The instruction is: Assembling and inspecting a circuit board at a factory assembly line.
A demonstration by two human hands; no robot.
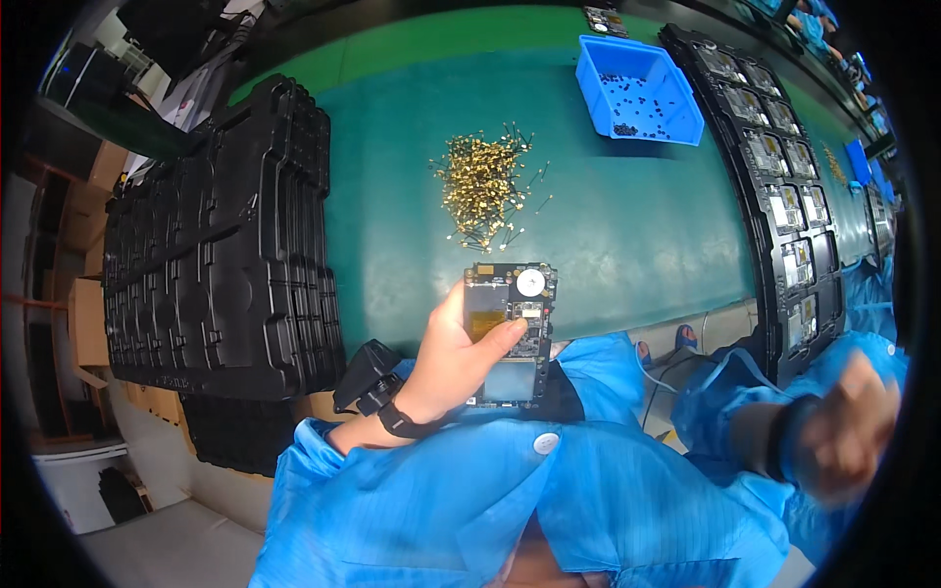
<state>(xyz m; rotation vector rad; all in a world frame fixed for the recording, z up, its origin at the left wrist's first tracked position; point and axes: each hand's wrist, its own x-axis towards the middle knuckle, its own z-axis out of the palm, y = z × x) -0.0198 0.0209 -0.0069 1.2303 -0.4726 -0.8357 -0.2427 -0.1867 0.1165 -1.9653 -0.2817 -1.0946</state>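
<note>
My left hand (pixel 453 355) is wrapped round a dark, phone-sized circuit board (pixel 534 367), thumb across its face. The board carries a round silver-white disc near its upper right corner, an amber patch and small components. It is held upright above the near edge of the table, just below a heap of small gold-tipped parts with short black leads (pixel 480 186). Far to the right, my right hand (pixel 851 431) is smeared by motion beside the lower end of a black tray (pixel 767 211); its fingers cannot be made out. Dark bands circle both wrists.
Tall stacked black trays (pixel 216 245) stand on the left. A blue bin (pixel 676 125) with small black pieces sits at the far right of the green mat (pixel 627 225). The black tray holds several circuit boards. Another board (pixel 606 21) lies at the back; other people are at far right.
</note>
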